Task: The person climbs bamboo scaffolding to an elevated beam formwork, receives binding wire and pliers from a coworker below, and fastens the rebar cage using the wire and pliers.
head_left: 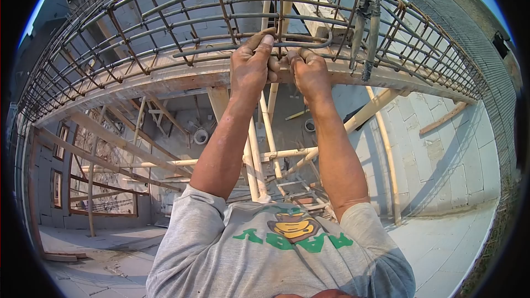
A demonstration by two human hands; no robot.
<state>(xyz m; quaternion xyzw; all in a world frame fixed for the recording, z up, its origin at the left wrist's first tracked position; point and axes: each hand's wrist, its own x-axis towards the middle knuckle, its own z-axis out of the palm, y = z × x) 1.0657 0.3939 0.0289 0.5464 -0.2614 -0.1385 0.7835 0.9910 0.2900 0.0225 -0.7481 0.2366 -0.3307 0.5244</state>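
Note:
My left hand (254, 66) is closed at the lower bars of a rebar cage (232, 19), thumb pressed against the bent fingers. A steel bar with a hooked end (309, 46) runs behind its fingers. My right hand (311, 74) is just to the right, fingers curled in a pinch below that bar, beside a vertical stirrup. What either pinch holds is too small or hidden to make out. A long two-handled tool like pincers (359, 33), dark and worn, hangs on the cage to the right of my right hand.
A wooden formwork board (182, 80) runs under the cage. Below are bamboo or wooden poles (271, 132), crossing timbers (116, 132) and buckets (201, 136) on a lower floor. A grey block wall (441, 154) stands right; wooden frames (105, 193) are at left.

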